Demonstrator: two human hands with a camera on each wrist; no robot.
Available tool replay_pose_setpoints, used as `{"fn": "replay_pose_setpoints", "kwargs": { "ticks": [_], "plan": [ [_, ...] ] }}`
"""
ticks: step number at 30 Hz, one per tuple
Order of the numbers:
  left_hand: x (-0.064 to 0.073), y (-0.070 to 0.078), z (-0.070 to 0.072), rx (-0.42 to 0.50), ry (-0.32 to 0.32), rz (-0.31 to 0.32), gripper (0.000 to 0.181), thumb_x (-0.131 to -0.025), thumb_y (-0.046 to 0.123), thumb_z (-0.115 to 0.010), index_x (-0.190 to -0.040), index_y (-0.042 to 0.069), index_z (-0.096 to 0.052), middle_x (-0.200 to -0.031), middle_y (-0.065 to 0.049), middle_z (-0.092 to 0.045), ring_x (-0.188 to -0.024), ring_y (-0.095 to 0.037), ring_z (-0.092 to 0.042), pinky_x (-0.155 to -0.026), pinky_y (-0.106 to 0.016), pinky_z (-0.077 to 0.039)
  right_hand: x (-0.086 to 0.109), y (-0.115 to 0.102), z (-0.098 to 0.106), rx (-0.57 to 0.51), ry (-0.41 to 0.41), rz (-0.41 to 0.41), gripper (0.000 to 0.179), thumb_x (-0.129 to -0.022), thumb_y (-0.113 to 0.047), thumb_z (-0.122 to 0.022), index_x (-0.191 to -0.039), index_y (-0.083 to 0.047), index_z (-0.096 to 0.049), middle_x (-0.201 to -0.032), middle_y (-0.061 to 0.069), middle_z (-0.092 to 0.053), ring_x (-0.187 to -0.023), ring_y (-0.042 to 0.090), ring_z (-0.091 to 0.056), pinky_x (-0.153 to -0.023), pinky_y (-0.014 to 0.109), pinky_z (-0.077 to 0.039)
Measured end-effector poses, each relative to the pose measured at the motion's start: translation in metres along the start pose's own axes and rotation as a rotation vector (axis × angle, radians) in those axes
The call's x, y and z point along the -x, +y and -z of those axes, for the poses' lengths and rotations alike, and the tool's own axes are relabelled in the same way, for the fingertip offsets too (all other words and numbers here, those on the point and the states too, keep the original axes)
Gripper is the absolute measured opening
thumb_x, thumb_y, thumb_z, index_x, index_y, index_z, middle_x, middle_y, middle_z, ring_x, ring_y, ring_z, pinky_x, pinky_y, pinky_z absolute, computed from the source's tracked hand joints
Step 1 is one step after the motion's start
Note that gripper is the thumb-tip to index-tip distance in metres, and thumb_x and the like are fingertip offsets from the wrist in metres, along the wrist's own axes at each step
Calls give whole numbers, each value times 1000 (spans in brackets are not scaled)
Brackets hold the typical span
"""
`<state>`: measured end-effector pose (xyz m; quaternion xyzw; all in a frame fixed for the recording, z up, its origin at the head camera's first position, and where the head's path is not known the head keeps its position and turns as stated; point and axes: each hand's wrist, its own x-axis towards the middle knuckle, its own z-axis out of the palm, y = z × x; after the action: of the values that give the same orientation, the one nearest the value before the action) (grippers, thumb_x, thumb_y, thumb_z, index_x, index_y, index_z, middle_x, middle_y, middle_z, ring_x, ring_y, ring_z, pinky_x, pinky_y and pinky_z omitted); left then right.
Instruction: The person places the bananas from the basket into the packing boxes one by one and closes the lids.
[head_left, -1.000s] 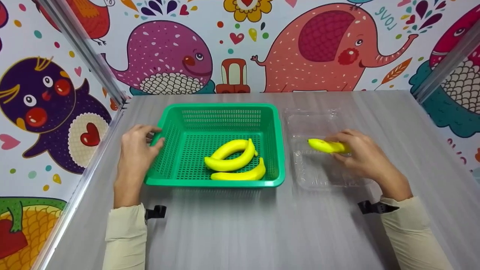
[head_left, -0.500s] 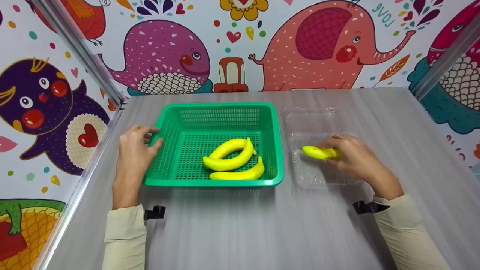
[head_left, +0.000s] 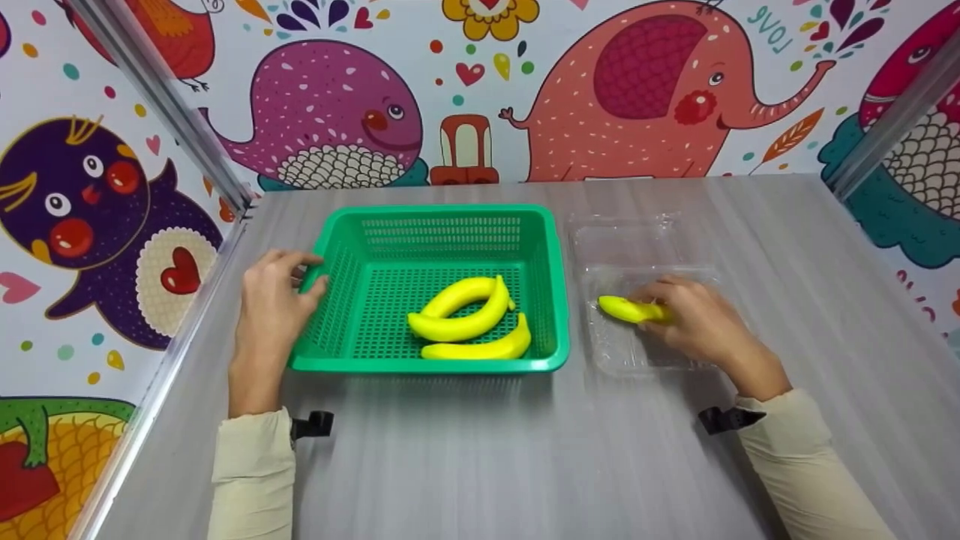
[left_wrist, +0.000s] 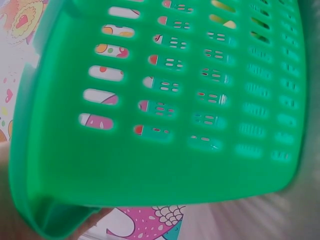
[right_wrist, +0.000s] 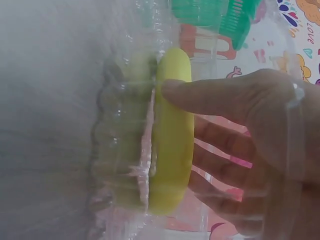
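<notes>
basket point(head_left: 427, 366): 1 | bananas point(head_left: 480, 350) inside: 3 | right fingers point(right_wrist: 226, 137): 1 banana point(right_wrist: 172, 145) | container point(head_left: 619, 358): 1

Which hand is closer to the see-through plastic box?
The right hand. It is over the clear box, holding a banana. The left hand is farther away, across the green basket, at its left rim.

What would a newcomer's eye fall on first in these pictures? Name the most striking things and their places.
Probably the bright green basket on the grey table, with three yellow bananas lying toward its near right side. Next comes the right hand, holding another banana at the clear plastic tray right of the basket. Behind, the large pink elephant and purple whale stand out on the wall.
</notes>
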<state>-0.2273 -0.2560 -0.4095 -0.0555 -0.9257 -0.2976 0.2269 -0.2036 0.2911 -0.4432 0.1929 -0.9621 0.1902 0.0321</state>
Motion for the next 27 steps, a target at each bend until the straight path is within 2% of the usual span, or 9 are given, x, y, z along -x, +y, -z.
{"fn": "replay_pose_setpoints", "kwargs": {
  "ticks": [5,12,27],
  "plan": [
    [1,-1,0,-2,5,-7,23,-90,-4,-82,-113,-6,-80,-110,-30,-74,-93,-46,-75,-82,-58,-65,-1,-1,-1,-25,-15,-10,38,-88,-4,-87,-124,-8,-78,-115,10,-76,-102,35,-70,-89,60,-59],
    [1,-1,-1,-11,1,-6,23,-91,-3,-82,-113,-6,-80,-111,-31,-74,-93,-45,-75,-81,-58,-65,2,-5,-3,-72,-57,-52,45,-91,0,-84,-134,-11,-75,-131,14,-71,-116,38,-66,-104,65,-57],
    [1,0,0,-31,0,-4,23,-92,-1,-82,-115,-4,-80,-111,-28,-73,-94,-44,-75,-83,-58,-65,0,-5,-5,-65,-23,-25,46,-89,-2,-85,-133,-10,-75,-128,13,-73,-113,37,-70,-99,63,-59]
  ]
}}
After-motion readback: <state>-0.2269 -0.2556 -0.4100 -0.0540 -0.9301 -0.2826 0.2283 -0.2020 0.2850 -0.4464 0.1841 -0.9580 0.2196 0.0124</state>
